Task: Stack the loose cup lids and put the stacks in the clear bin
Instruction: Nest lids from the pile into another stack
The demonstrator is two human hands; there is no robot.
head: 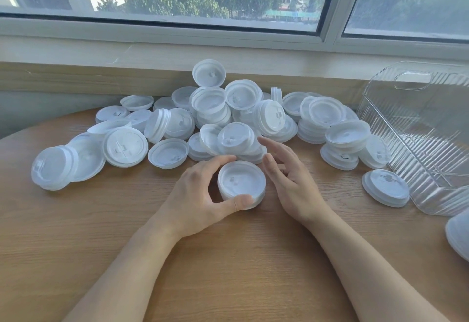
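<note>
left hand (pixel 196 189) has its grip curled round a short stack of lids (pixel 241 184), thumb pinching the near rim and forefinger wrapped over the far rim, the stack sitting flat on the wooden worktop (pixel 127 233) just in front of the person. right hand (pixel 286 177) hovers just beside the stack on its right, grip spread and loose, fingers slightly bent and holding nothing; whether the thumb touches the stack's edge cannot be told. behind both hands a big heap of loose white lids (pixel 210 118) sprawls across the worktop toward the window sill (pixel 152 52), some flat, some tilted on edge, some nested in small clumps. one single lid (pixel 385 187) lies apart on the right, just beside the clear bin (pixel 418 128), which is tipped on its side with its ribbed walls showing and its opening facing the heap. another lid stack (pixel 459 235) pokes in at the right edge, partly cut off.
</note>
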